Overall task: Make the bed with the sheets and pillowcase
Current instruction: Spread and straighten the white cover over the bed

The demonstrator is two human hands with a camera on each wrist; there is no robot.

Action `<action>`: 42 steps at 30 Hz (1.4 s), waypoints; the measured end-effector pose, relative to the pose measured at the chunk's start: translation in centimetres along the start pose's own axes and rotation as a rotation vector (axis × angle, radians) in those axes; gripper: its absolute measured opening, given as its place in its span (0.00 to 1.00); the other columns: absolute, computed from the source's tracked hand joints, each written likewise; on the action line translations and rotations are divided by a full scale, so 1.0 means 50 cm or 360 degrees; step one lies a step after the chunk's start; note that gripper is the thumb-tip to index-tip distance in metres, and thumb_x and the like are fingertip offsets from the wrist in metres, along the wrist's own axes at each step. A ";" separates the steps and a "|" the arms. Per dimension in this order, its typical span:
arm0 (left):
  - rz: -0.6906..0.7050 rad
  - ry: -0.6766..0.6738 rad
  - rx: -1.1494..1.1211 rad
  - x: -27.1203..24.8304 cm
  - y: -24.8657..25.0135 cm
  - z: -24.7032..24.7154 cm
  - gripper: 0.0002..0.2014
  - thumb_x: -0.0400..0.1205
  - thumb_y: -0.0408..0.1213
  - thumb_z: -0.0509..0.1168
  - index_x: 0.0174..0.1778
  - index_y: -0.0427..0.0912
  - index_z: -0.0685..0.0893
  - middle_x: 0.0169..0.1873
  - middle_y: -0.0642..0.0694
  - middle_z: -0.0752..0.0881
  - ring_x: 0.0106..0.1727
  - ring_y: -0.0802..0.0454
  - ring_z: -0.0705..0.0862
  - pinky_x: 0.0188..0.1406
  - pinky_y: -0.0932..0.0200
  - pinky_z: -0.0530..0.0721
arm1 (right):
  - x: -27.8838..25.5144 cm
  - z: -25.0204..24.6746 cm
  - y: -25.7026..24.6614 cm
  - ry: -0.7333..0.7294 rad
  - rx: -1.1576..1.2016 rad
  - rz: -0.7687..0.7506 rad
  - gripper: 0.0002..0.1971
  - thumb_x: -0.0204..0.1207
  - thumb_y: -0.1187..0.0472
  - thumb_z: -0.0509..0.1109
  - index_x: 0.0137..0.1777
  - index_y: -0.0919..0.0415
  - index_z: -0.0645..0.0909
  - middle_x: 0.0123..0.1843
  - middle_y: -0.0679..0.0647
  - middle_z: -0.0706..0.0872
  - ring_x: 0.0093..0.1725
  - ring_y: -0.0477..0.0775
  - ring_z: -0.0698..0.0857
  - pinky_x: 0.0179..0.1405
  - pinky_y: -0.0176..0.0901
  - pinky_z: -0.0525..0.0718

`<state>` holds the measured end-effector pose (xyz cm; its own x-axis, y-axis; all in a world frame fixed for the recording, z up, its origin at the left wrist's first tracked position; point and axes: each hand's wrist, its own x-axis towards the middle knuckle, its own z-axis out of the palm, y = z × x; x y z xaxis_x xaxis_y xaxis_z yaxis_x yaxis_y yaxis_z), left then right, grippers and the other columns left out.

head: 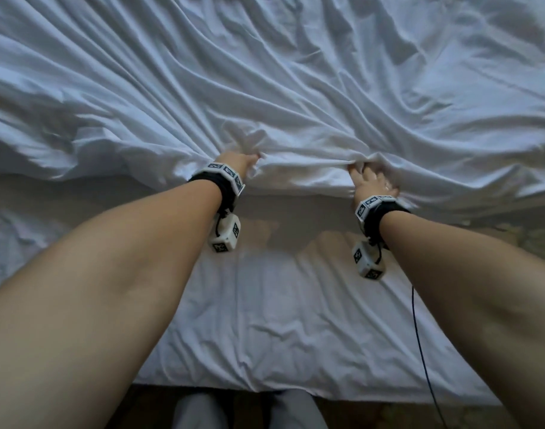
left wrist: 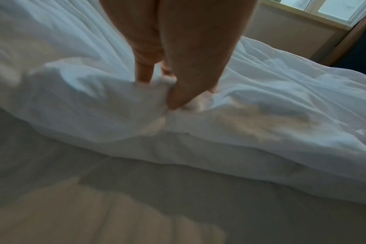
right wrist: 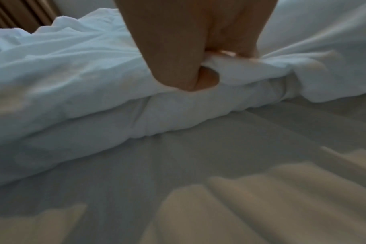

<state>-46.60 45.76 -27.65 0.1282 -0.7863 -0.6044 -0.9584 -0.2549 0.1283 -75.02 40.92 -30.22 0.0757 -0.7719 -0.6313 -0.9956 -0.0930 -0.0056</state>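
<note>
A white top sheet [head: 265, 88] lies rumpled across the far part of the bed, its near edge raised above the fitted sheet [head: 265, 320]. My left hand [head: 246, 161] grips a bunch of that edge, thumb and fingers pinched into the cloth [left wrist: 163, 89]. My right hand [head: 368, 178] grips the same edge further right, fingers curled round a fold [right wrist: 209, 72]. Both arms stretch forward over the bed. The wrist views are blurred.
The bed's near edge [head: 265, 391] runs along the bottom, with my legs [head: 249, 413] just beyond it. A dark cable [head: 419, 351] hangs from my right wrist. A window [left wrist: 328, 9] stands beyond the bed in the left wrist view, and a wooden slatted piece [right wrist: 17, 14] shows at the right wrist view's top left.
</note>
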 end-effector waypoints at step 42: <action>-0.0363 0.0914 -0.0366 -1.293 -0.869 -0.301 0.43 0.71 0.51 0.77 0.81 0.50 0.65 0.78 0.44 0.71 0.75 0.42 0.74 0.74 0.47 0.74 | -1.167 -0.237 -1.011 0.0665 -0.0128 -0.1225 0.29 0.80 0.51 0.68 0.80 0.52 0.67 0.74 0.59 0.76 0.70 0.61 0.77 0.63 0.48 0.76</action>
<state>-9.41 99.19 17.67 0.4986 -0.8572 -0.1287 -0.8202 -0.5146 0.2499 -28.48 83.22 16.09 0.7536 -0.6424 -0.1392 -0.6546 -0.7142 -0.2479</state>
